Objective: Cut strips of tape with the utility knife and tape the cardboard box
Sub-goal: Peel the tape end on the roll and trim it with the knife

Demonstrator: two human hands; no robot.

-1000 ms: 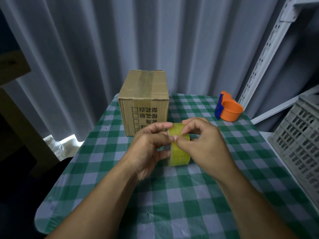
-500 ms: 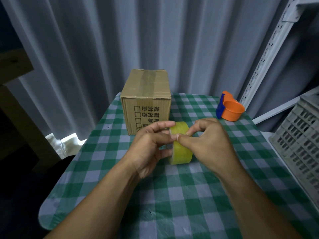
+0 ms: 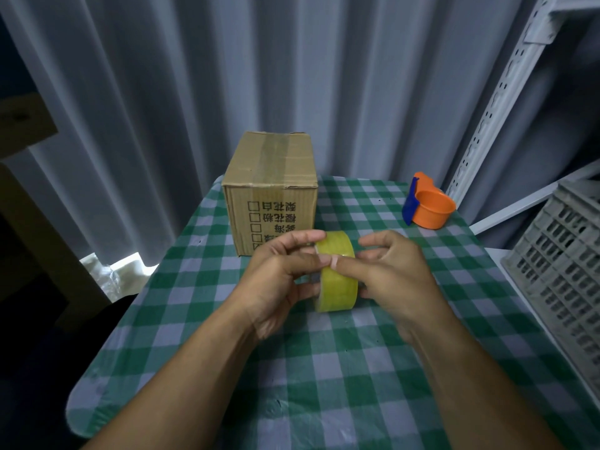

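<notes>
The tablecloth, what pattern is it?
Green and white checks, seen in the head view on the tablecloth.

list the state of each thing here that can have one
cardboard box: closed, upright, tape strip along its top
tape roll: on edge, held above the tablecloth, no strip pulled free
left hand: gripping the roll
right hand: thumb on the roll's outer face
orange dispenser: resting untouched
</notes>
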